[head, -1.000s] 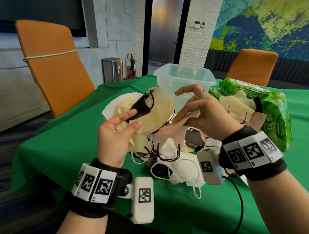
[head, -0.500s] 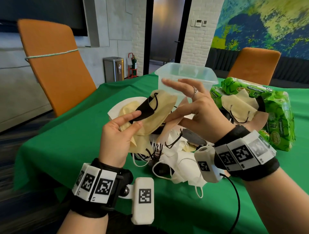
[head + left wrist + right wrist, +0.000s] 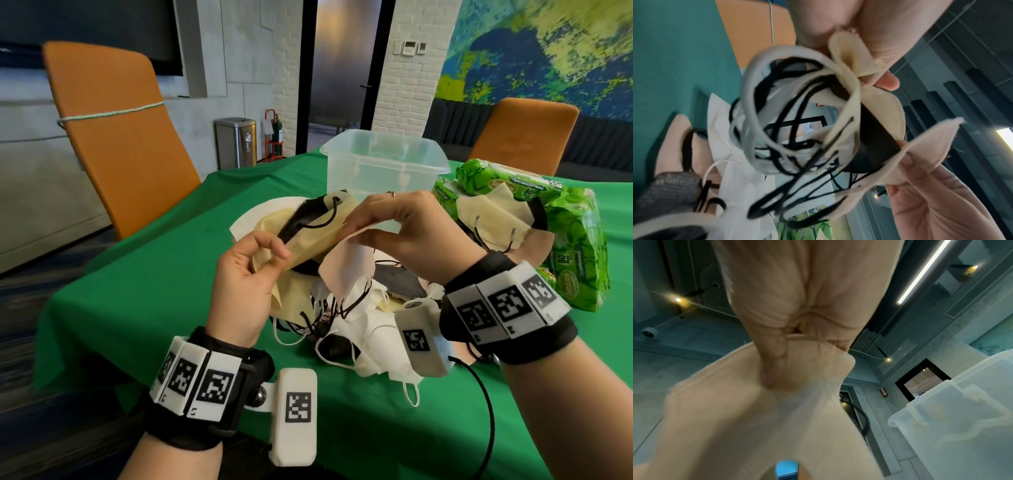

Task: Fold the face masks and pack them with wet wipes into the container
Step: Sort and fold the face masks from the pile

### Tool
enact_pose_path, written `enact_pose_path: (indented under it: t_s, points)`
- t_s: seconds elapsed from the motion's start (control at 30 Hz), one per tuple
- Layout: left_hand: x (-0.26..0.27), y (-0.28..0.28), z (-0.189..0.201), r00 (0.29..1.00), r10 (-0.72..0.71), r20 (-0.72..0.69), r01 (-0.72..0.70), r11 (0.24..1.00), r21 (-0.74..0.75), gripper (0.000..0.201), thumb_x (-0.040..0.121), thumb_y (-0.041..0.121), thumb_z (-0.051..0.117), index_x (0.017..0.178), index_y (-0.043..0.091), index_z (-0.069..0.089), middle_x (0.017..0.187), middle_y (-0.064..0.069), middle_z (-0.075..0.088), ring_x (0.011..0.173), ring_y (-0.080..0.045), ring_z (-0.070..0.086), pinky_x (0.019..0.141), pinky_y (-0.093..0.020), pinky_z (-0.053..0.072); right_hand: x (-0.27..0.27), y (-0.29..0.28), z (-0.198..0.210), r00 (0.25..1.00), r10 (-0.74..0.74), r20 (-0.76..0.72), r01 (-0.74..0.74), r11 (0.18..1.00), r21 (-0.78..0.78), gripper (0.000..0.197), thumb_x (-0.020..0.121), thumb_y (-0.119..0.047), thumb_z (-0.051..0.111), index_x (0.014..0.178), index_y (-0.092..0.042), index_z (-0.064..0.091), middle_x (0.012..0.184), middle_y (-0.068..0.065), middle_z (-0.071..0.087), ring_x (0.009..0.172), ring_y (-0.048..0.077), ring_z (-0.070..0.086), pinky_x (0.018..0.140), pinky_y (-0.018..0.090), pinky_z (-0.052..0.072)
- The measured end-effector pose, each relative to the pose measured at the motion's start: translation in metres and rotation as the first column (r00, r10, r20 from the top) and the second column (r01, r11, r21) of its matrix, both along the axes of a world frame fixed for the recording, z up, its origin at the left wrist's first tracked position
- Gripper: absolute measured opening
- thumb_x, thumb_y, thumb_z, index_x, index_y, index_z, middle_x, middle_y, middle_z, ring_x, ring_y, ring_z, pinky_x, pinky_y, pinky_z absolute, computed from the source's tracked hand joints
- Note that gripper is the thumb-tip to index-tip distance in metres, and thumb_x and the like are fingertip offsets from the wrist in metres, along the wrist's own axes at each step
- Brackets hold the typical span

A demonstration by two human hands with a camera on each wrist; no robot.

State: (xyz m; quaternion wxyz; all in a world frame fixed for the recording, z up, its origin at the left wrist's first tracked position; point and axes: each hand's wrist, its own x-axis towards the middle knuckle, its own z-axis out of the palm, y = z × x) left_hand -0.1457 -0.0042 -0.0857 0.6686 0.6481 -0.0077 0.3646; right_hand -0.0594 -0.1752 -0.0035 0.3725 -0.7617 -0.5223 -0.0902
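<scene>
With the left hand [image 3: 246, 270] pinching a yellow mask [image 3: 318, 240] and the right hand [image 3: 411, 236] pinching a pink mask [image 3: 346, 270] above the tangled mask pile [image 3: 356, 318] before the plastic container [image 3: 383, 171], separating them cleanly probably meant pulling apart slowly, freeing snagged ear loops.

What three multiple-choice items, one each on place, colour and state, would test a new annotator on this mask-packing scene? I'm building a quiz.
1. Where do the wet wipes packs lie?
A. inside the container
B. on the table right of the container
C. on a chair

2. What colour is the tablecloth?
A. green
B. white
C. orange

3. What is the right hand doing?
A. resting open
B. pinching a pinkish mask
C. holding the container

Key: B, the packs sit beside the clear container; A, the cloth is green; B, its fingers pinch the pinkish mask.
</scene>
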Motion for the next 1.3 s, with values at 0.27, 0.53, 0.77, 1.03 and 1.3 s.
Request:
enact_pose_path:
  t_s: [0.27,0.53,0.77,1.03,1.3]
  points:
    - [-0.004,-0.003,0.006,0.997,-0.073,0.001,0.073,0.994,-0.081,0.062,0.086,-0.014,0.039,0.066,0.032,0.076,0.077,0.01,0.074,0.087,-0.004,0.068,0.085,-0.022,0.051,0.006,0.003,-0.005,0.99,-0.059,-0.126,0.072,0.992,0.102,0.012,0.077,-0.009,0.069,0.084,-0.019,0.07,0.084,0.002,0.07,0.082,0.012,0.064,0.082,0.033,0.051]
    - [-0.002,-0.002,0.007,0.987,-0.142,0.071,0.152,0.976,-0.157,0.022,0.066,0.023,0.073,0.088,0.021,0.074,0.096,0.002,0.073,0.098,-0.014,0.066,0.088,-0.025,0.049,0.005,0.004,-0.006,0.984,-0.032,-0.178,0.058,0.988,0.143,0.008,0.077,-0.01,0.068,0.085,-0.007,0.071,0.083,0.01,0.071,0.078,0.015,0.063,0.078,0.036,0.051]
    - [0.001,0.0,0.001,0.999,0.031,0.027,-0.029,0.998,-0.062,0.04,0.073,-0.011,0.067,0.089,0.025,0.065,0.089,0.01,0.071,0.09,-0.007,0.065,0.086,-0.023,0.049,0.002,0.003,-0.003,0.968,0.01,-0.249,0.039,0.981,0.19,0.009,0.08,0.003,0.065,0.084,-0.004,0.069,0.076,-0.002,0.068,0.072,0.002,0.058,0.071,0.015,0.046]
    - [-0.003,-0.003,0.003,0.996,0.07,-0.049,-0.07,0.998,0.003,0.036,0.078,-0.008,0.066,0.076,0.028,0.071,0.073,0.019,0.071,0.079,0.006,0.064,0.075,-0.008,0.046,0.009,-0.006,0.003,0.962,-0.138,-0.235,0.216,0.911,0.351,0.025,0.081,0.006,0.062,0.076,-0.018,0.066,0.063,-0.019,0.065,0.064,-0.004,0.054,0.064,0.013,0.045]
    - [0.002,0.003,-0.004,0.985,0.13,-0.117,-0.127,0.991,0.034,0.036,0.087,0.003,0.061,0.092,0.037,0.071,0.079,0.012,0.065,0.08,-0.009,0.056,0.073,-0.014,0.043,0.011,-0.01,0.009,0.829,-0.559,-0.031,0.52,0.748,0.413,0.022,0.074,-0.019,0.053,0.082,-0.015,0.073,0.069,0.0,0.065,0.064,0.01,0.054,0.065,0.023,0.045]
